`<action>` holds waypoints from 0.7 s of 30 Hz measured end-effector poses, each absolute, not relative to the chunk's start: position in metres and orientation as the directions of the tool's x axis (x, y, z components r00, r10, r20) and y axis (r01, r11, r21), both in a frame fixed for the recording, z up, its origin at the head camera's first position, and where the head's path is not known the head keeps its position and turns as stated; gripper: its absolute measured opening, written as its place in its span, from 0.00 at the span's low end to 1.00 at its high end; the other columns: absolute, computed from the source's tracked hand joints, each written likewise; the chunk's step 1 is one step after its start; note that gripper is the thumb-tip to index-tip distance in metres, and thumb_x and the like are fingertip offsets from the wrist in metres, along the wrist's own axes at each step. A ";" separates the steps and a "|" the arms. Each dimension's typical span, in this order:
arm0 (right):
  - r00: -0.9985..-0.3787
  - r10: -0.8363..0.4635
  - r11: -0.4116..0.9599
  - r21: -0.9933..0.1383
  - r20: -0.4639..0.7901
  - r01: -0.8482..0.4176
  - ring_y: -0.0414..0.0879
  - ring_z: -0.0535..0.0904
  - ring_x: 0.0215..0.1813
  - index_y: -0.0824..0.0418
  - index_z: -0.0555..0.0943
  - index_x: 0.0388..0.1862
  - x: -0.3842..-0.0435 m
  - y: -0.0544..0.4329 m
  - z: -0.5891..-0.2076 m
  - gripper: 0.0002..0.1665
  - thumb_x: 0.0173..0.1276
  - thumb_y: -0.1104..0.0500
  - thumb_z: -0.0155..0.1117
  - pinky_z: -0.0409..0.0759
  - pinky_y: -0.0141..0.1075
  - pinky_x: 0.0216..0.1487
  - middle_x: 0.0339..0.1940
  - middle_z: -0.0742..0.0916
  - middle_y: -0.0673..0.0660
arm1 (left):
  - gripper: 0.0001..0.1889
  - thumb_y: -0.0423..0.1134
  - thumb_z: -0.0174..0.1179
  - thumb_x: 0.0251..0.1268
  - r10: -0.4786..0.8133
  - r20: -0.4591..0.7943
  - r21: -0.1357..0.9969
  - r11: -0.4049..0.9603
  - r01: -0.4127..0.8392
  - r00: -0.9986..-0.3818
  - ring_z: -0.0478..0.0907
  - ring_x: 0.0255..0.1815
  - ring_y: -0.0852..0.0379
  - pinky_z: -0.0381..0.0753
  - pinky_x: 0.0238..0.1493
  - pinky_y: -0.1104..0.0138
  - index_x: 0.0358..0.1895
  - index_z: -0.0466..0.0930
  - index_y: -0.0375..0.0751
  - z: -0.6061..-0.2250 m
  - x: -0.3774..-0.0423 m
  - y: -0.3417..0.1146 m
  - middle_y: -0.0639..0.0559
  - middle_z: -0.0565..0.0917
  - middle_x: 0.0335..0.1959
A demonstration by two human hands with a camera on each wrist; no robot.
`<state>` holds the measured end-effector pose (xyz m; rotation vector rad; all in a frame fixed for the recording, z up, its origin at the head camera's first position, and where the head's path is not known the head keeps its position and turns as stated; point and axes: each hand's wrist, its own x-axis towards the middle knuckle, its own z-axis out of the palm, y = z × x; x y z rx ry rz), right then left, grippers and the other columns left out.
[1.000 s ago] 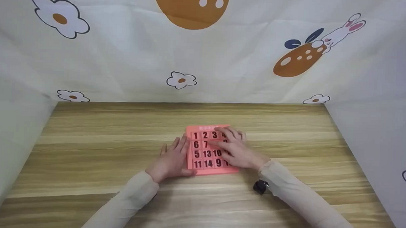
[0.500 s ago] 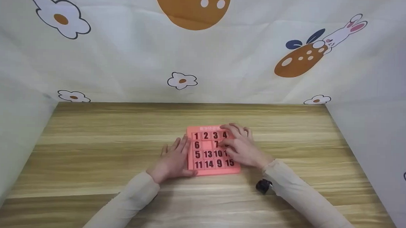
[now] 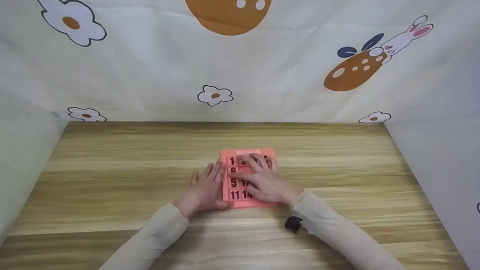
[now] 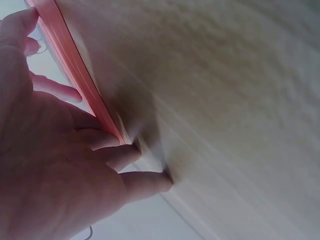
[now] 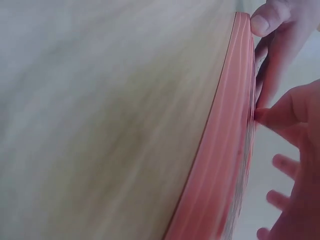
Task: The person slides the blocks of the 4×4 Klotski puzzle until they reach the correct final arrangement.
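A coral-pink sliding number puzzle (image 3: 249, 152) lies flat on the table, with black digits on its square tiles. My left hand (image 3: 204, 191) rests along its left edge, fingers straight and thumb at the near left corner. In the left wrist view, this hand (image 4: 60, 150) has some fingertips against the puzzle's side (image 4: 77, 60) and others on the wood. Spread over the tiles, my right hand (image 3: 268, 184) touches the 6 tile (image 3: 233, 169) area with one fingertip. It hides most of the middle and right-hand tiles. The right wrist view shows a digit of this hand (image 5: 285, 115) touching the top face.
The wood-grain table (image 3: 143, 147) extends around the puzzle. A pale patterned cloth (image 3: 154, 68) stands behind it and along both sides. A small black object (image 3: 293, 224) hangs at the right cuff.
The 7 tile slid right, leaving a gap beside 6. My right hand first drew back rightward, then moved left over the tiles to the 6. My left hand has stayed in place.
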<state>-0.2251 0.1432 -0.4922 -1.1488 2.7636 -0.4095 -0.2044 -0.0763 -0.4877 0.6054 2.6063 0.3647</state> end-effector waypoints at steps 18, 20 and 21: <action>-0.684 -0.729 0.655 -0.275 0.016 -0.704 0.63 0.48 0.75 0.44 0.77 0.64 -0.215 0.148 -0.488 0.29 0.63 0.59 0.61 0.42 0.68 0.67 0.77 0.59 0.58 | 0.57 0.66 0.61 0.56 0.466 -0.333 0.327 0.872 0.363 -0.820 0.40 0.76 0.39 0.44 0.69 0.38 0.77 0.41 0.33 -0.487 -0.204 -0.077 0.40 0.39 0.78; -0.713 -0.701 0.689 -0.256 0.002 -0.678 0.64 0.48 0.74 0.44 0.75 0.67 -0.216 0.146 -0.489 0.30 0.65 0.58 0.60 0.43 0.69 0.67 0.77 0.58 0.58 | 0.57 0.67 0.60 0.56 0.461 -0.328 0.306 0.878 0.369 -0.825 0.41 0.76 0.39 0.45 0.69 0.39 0.77 0.42 0.33 -0.488 -0.203 -0.077 0.40 0.39 0.78; -0.725 -0.689 0.704 -0.245 -0.006 -0.667 0.64 0.49 0.74 0.43 0.74 0.68 -0.216 0.145 -0.489 0.30 0.66 0.58 0.59 0.44 0.68 0.67 0.77 0.58 0.58 | 0.57 0.68 0.60 0.56 0.458 -0.326 0.293 0.881 0.372 -0.827 0.41 0.76 0.39 0.46 0.70 0.39 0.77 0.42 0.34 -0.488 -0.203 -0.077 0.41 0.40 0.78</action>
